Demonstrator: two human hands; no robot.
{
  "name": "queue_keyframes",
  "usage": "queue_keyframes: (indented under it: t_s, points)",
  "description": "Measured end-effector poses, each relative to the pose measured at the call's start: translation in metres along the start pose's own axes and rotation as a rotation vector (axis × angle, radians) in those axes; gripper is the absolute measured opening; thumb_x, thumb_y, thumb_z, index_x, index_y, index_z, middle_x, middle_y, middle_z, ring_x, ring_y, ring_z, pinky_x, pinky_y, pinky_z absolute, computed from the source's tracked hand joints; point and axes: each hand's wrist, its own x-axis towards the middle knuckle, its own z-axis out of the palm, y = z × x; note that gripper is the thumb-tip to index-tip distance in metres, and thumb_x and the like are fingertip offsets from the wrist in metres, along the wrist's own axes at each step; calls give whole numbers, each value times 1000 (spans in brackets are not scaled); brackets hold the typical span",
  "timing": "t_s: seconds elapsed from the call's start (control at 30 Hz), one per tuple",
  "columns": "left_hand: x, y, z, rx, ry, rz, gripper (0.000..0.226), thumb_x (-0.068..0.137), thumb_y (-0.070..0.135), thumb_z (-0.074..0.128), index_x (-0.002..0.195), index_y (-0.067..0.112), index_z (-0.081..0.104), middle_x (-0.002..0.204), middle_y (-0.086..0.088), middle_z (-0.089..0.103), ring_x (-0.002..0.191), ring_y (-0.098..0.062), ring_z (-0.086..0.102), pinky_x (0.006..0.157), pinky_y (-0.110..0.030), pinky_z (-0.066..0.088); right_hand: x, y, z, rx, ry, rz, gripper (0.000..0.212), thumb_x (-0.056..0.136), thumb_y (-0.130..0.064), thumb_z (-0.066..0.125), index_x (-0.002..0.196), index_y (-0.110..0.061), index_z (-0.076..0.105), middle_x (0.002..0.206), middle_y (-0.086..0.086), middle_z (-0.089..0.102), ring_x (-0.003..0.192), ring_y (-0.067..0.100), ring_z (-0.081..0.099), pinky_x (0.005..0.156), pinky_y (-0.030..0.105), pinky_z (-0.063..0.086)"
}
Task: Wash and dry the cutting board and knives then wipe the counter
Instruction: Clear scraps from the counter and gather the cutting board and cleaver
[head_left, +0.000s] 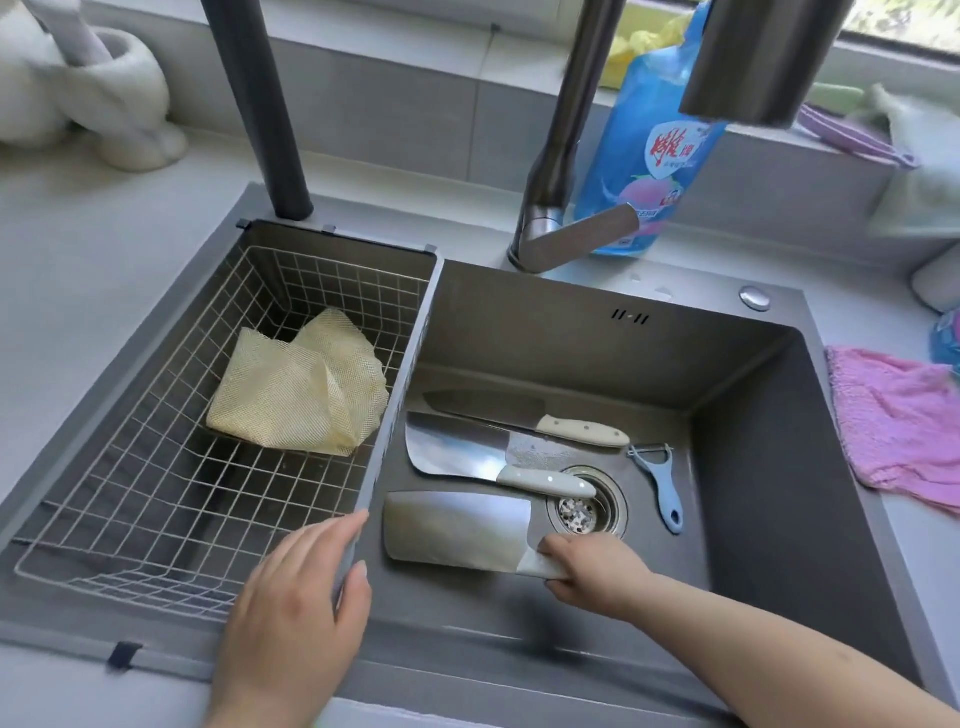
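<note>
Three knives with pale handles lie in the grey sink. The nearest is a wide cleaver, flat on the sink floor, and my right hand is closed around its handle. Behind it lie a second cleaver and a slimmer knife. A blue peeler rests right of the drain. My left hand rests on the rim of the wire basket, fingers curled over its edge. No cutting board is in view.
A yellow mesh cloth lies in the basket. A pink towel sits on the counter right of the sink. The tap and a blue detergent bottle stand behind the sink. A white mortar is at back left.
</note>
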Motion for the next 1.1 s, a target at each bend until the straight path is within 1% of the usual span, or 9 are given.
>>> queue_keyframes:
  t_s: [0.13,0.37,0.47,0.57,0.63,0.83,0.9,0.97,1.1]
  points:
    - [0,2,1,0,7,-1,46,73,28,37,103,7,65,88,-3,70,88,-11,46,70,-29,51,3,5,1,-13,-79,39,36,91,-25,45,124,-10,44,123,10,56,110,29,54,83,32,41]
    - [-1,1,1,11,52,23,40,73,28,39,107,16,56,84,1,68,87,-12,45,61,-35,53,23,-4,12,-95,-275,68,35,91,-14,47,124,-4,43,127,14,54,115,31,53,87,34,43]
    - [0,0,0,7,43,26,38,73,29,38,107,20,50,85,3,69,90,-11,46,64,-29,53,28,-2,13,-73,-228,64,35,90,-12,47,124,-4,45,128,15,49,118,29,48,89,33,40]
    - [-1,-2,3,-9,34,13,38,73,29,38,108,22,48,87,2,69,91,-11,46,84,-28,36,33,3,14,-75,-174,27,39,89,-14,48,128,-8,47,129,12,43,121,25,41,93,32,35]
    - [-1,-3,4,-18,34,12,38,73,29,38,108,22,48,88,1,69,92,-11,47,86,-30,31,35,5,15,-81,-175,23,41,88,-14,49,128,-8,47,129,12,43,121,25,40,95,32,34]
    - [-1,-3,5,-35,63,30,38,72,28,38,108,21,49,90,1,69,92,-11,47,82,-26,38,34,2,16,-31,-151,71,36,88,-13,45,124,-7,47,129,11,46,121,23,42,95,29,35]
    - [0,-1,1,-37,79,37,39,73,28,38,110,21,49,102,2,65,96,-10,46,71,-24,50,30,-1,10,7,-130,121,37,89,-17,45,125,-8,45,131,11,45,122,22,43,95,28,36]
    - [-2,2,-2,-83,104,37,39,74,28,39,111,21,49,115,5,51,98,-9,46,70,-26,48,24,-3,0,78,-124,182,40,90,-22,48,129,-11,42,133,8,46,123,23,44,95,28,38]
    - [-3,3,-7,-194,120,35,36,77,26,40,113,24,47,115,7,53,101,-6,47,80,-18,47,7,-11,-32,253,-86,252,31,89,-26,52,118,-17,52,122,3,57,105,18,54,77,22,40]
